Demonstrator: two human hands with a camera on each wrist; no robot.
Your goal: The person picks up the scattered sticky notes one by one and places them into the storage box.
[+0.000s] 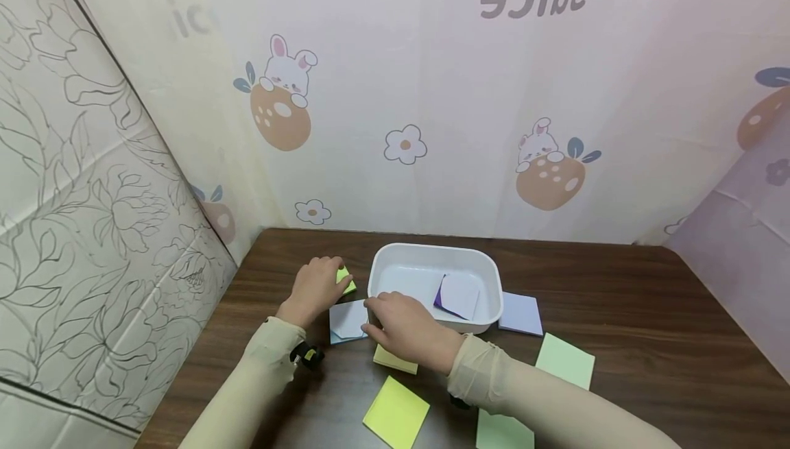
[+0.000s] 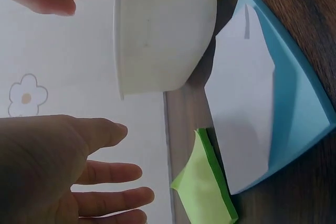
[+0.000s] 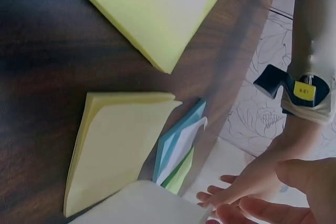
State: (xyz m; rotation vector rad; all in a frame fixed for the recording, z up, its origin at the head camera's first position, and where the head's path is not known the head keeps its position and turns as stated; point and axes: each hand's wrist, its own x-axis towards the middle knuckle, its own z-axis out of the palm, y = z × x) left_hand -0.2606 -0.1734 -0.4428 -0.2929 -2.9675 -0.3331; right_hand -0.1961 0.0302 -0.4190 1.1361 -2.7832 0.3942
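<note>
The yellow pad (image 1: 397,413) lies nearest on the dark table (image 1: 629,312), with one green pad (image 1: 505,433) to its right and a second (image 1: 566,360) beyond the right sleeve (image 1: 555,394). Farther on is the cream pad (image 3: 115,156), its top sheet lifting at a corner. The right hand (image 1: 412,329) hovers over it at the tub's near left corner, fingers loosely extended, thumb apart, gripping nothing. To the left, the blue pad (image 2: 296,103) bears a curling white sheet (image 2: 244,98). Just past it, the lime pad (image 2: 205,182) sits left of the tub (image 1: 395,277), beneath the left hand (image 1: 313,289), whose thumb and fingers are spread well apart and hold nothing. Inside the tub, toward the right, a purple pad (image 1: 458,297) has a pale, curled top sheet; a lilac pad (image 1: 520,313) lies just beside the tub's right side. Behind the table hangs a curtain (image 1: 407,79) printed with rabbits and flowers
</note>
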